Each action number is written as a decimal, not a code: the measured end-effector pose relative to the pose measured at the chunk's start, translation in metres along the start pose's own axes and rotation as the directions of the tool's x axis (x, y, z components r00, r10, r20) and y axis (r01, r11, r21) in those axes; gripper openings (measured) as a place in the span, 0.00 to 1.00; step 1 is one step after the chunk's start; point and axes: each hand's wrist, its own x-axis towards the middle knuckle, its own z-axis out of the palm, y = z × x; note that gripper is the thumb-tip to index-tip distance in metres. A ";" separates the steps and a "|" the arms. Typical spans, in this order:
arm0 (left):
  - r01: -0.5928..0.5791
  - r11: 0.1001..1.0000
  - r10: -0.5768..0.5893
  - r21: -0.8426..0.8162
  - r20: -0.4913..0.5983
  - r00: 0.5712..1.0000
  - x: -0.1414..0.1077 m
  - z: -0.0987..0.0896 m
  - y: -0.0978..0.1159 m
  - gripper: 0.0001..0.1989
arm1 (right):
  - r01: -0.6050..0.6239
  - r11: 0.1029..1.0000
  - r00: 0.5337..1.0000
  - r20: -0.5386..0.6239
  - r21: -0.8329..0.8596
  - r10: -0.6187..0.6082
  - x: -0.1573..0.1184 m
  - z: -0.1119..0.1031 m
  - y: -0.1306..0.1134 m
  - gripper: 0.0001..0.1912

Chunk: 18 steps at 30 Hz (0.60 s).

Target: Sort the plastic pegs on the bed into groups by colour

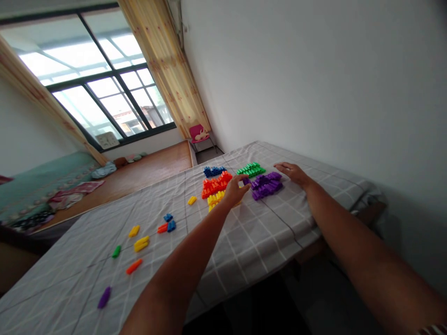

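Observation:
My left hand is closed in a pinch on a small purple plastic piece, just left of a stacked purple pile. To the right of that pile, my right hand hovers low over the cloth with its fingers stretched out, holding nothing. Beyond the hands lies a green pile. Orange pieces are heaped left of my left hand, with a blue pile behind them. A yellow pile is partly hidden by my left hand and forearm.
Loose pieces lie on the left of the grey checked tablecloth: yellow, green, orange, purple and blue. A white wall borders the table's right side. A pink chair stands beyond.

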 end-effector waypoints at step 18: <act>0.011 0.997 -0.010 0.071 -0.021 1.000 0.025 0.046 0.010 0.18 | 0.090 0.977 0.978 -0.167 -0.195 -0.123 0.006 0.006 0.012 0.20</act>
